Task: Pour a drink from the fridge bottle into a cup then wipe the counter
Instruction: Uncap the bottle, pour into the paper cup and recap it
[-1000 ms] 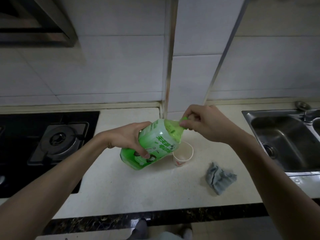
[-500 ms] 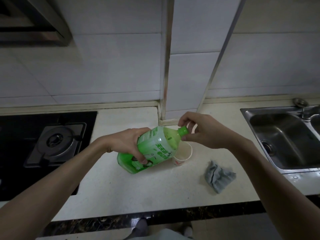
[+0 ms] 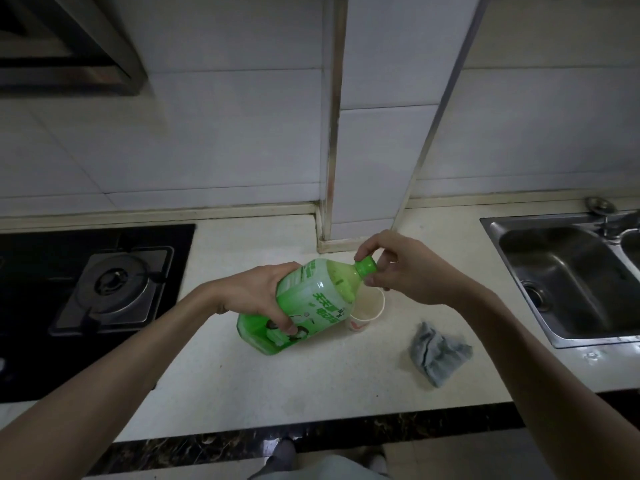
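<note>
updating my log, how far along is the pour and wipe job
Done: the left hand holds the bottle at the counter, tilted toward the cup. In hand: the right hand pinches the green cap, which is on, so nothing is pouring; the cup's contents are unclear. Left: the wipe; the grey cloth lies untouched.
</note>
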Demonstrator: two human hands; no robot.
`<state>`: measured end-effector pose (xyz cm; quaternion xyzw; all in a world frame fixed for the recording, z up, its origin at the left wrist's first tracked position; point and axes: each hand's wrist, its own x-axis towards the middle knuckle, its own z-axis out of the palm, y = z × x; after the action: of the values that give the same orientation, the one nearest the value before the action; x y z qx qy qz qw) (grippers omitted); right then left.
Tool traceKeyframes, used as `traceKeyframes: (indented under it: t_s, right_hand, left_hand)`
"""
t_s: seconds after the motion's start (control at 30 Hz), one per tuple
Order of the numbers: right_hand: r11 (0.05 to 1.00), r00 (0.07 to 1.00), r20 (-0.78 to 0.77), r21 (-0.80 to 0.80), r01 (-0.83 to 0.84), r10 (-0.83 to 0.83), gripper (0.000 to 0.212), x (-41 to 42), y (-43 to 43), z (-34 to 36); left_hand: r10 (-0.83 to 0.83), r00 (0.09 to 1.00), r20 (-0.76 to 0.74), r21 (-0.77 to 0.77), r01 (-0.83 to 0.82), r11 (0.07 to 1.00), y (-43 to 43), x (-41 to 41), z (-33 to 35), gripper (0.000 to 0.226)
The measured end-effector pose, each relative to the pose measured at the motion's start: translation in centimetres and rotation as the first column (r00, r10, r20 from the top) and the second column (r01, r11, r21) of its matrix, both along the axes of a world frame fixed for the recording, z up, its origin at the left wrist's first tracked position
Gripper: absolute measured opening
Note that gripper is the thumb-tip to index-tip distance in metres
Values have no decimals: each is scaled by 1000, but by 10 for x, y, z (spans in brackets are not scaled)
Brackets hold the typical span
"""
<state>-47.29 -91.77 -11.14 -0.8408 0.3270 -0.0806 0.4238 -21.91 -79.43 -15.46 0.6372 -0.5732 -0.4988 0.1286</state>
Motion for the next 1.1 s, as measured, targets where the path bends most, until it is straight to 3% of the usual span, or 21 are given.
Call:
traceKeyframes:
  t_s: [0.2,0.3,0.37,0.63,0.73,1.1]
  right_hand:
    - [989,988,127,132,68,-85,13,-5,6,-22]
    - [985,974,181,125,118,-140,18,-8,7,-31]
    - [965,954,214,202,165,-208,23,-11,5,-36]
    - [897,910,52,203,393,-411,23,-27,-3,-73]
    - [857,878,18,227,463,-478,27,-32,-1,-89]
    - [831,874,-105,273,484,-474,28,-51,15,-116]
  left_hand:
    - [8,1000,14,31,-9,999,6,-3,-6,72]
    - [4,1000,15,51,-5,999,7,-2,-11,73]
    - [-3,999,34,61,1,998,8,-1,-15,73]
    - [76,990,120,74,-85,994,8,-1,-33,75]
    - [57,975,215,39,-67,997,4,-6,-38,76]
    - [5,948,317,61,-26,998,-9,-15,-50,77]
